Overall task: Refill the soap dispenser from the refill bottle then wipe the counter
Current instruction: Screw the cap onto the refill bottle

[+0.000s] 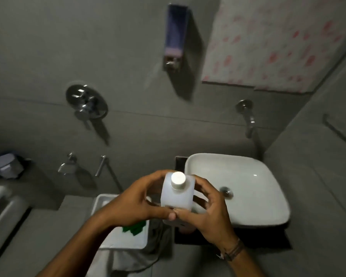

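Both the left hand (136, 204) and right hand (210, 208) are gripping the capped bottle (176, 196) at lower centre. The dispenser (176, 37), upper centre, is looking low, so uncapping, pouring and wiping the desk (268, 238) are likely remaining.

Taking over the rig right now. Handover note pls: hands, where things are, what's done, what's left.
Left hand: grips the refill bottle from its left side.
Right hand: grips the same bottle from the right.
The bottle is roughly upright with its cap on, held by the left edge of the basin.
The soap dispenser is on the wall above, with purple soap low in it.
Done: bottle in hand.
Left: uncap, fill the dispenser, wipe the counter.
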Demonstrator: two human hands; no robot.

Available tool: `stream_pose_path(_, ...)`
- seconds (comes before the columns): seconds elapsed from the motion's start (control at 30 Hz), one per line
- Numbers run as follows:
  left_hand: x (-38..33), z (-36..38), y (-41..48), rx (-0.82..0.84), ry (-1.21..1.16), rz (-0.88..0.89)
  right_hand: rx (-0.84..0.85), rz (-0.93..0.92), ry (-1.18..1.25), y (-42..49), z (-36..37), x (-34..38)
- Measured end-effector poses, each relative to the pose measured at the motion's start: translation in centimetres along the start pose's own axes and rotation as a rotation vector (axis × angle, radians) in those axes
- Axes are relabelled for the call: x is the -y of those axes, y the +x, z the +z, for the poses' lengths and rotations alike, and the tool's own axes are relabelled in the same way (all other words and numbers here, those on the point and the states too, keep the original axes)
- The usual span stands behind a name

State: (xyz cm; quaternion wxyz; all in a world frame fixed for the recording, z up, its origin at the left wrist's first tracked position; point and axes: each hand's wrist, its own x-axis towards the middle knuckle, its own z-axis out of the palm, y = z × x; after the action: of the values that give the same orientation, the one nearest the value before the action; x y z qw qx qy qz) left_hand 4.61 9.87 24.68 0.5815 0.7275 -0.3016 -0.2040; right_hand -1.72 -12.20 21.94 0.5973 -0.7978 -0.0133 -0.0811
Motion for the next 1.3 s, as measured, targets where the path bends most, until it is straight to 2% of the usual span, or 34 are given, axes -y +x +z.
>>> stream_pose_path(0.1, 5.1, -2.0, -4.9, -0.161, 0.013, -0.169, 0.153, 0.078, -0.074, -0.2, 5.7, -3.0)
stream_pose_path(0.27, 16.1, -4.1, -11.1, -0.32, 0.068, -0.383, 0.311, 0.245, -0.045, -0.6, 17.1, -10.1)
stream_pose_path(0.43, 27.3, -5.4, -13.6, -0.435, 0.069, -0.566, 0.354, 0.416, -0.047, 0.3, 27.4, -19.1)
stream_pose_path(0.63, 37.1, -8.2, -13.9, -0.511, 0.066, -0.691, 0.342, 0.443, -0.093, 2.6, 35.5, -27.2)
stream_pose_path(0.9, 41.7, -9.3, -13.9, -0.516, 0.067, -0.749, 0.28, 0.383, -0.237, 2.8, 38.8, -29.9)
stream_pose_path(1.3, 40.7, -9.1, -13.6, -0.477, 0.119, -0.709, 0.291, 0.426, -0.267, 2.3, 38.8, -29.7)
